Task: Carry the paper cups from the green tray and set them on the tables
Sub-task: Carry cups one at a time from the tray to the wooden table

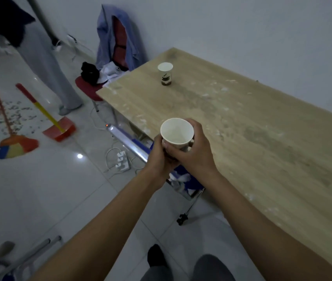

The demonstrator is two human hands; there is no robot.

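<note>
Paper cup point(177, 132) is being held upright in both hands, mouth open to the ceiling, in front of the near edge of the wooden table point(262, 138). I cannot tell whether it is hanging over the top or just short of it.

Far out at nine o'clock from that cup, a multicoloured broom point(17, 148) is resting its bristles on the tiles among scattered scraps, and its handle is vanishing behind dark cloth at eleven o'clock. Just right of it a red dustpan point(60, 129) is standing on the floor. Behind both, another person point(45, 63) is standing, showing only grey trouser legs and a shoe, and the top of the frame is cutting off the rest.

At eleven o'clock a red chair point(89, 86) is carrying a dark bundle and pale things too blurred to name, with a blue garment point(116, 37) draping its back. At eight o'clock a white power strip point(123, 161) is lying among cables.

The left hand point(161, 157) is wrapping the cup's lower wall from seven o'clock. The right hand point(193, 153) is grasping it from four o'clock, its fingers hiding most of the print and all of the base.

At twelve o'clock, well apart, a second cup point(165, 74) is standing on the table near its far-left corner. The tabletop is running off towards four o'clock, clipped by the right edge.
</note>
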